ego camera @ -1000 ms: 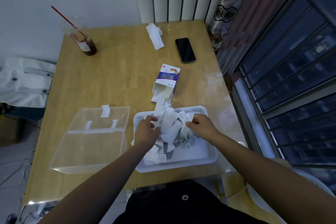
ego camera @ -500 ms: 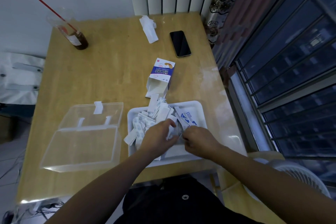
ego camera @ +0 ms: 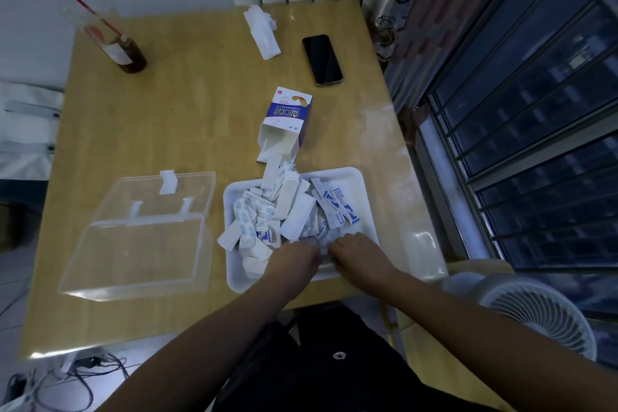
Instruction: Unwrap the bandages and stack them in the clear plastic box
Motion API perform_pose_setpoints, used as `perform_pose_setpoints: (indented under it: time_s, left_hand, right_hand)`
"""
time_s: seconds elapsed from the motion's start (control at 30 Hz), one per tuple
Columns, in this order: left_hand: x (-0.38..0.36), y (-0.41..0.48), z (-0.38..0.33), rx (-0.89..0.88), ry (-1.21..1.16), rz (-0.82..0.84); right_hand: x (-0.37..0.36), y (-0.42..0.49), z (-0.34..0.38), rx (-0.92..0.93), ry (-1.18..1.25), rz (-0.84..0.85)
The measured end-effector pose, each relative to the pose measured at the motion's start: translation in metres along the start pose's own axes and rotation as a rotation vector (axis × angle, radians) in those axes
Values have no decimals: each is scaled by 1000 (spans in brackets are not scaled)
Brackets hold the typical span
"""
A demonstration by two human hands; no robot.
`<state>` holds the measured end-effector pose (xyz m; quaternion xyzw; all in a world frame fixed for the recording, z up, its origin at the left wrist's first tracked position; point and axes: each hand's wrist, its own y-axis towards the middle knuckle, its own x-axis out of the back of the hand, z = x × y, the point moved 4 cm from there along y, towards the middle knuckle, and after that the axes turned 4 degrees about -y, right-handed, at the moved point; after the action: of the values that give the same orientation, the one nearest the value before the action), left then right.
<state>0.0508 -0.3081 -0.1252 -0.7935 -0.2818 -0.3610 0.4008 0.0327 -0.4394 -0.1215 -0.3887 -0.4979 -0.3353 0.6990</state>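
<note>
A pile of wrapped bandages (ego camera: pixel 287 207), white with blue print, fills the white tray (ego camera: pixel 366 187) on the wooden table. My left hand (ego camera: pixel 294 261) and my right hand (ego camera: pixel 359 254) sit close together over the tray's near edge, fingers curled down. Together they pinch one small pale wrapped bandage (ego camera: pixel 323 246) between them. The clear plastic box (ego camera: pixel 133 261) stands to the left of the tray with nothing in it, its hinged lid (ego camera: pixel 157 194) folded back flat on the table.
An open cardboard bandage carton (ego camera: pixel 287 117) lies just beyond the tray. Farther back are a black phone (ego camera: pixel 322 58), a crumpled white paper (ego camera: pixel 262 30) and a drink cup with a red straw (ego camera: pixel 125 52). A white fan (ego camera: pixel 535 314) stands at the lower right by the window.
Both hands let the heap of bandages drop into the tray and drew back to its near edge, where they now hold a single piece.
</note>
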Motion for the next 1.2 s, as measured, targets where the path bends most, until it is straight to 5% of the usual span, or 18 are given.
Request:
perform_pose_setpoints:
  time_s: [0.5,0.67,0.77,0.97,1.2]
  left_hand:
    - [63,-25,22,9,-366,-269]
    - [91,-36,53,100,-369,-373]
    - [93,-44,88,249,-353,-338]
    - [75,-22,96,424,-183,-93]
    - [69,3,107,520,-170,-147]
  right_hand:
    - [47,39,7,-61,459,185]
    - [67,68,22,-189,664,71]
    - [68,89,26,-419,884,-12]
    - [40,106,53,-559,974,145]
    - [25,98,38,-654,1035,144]
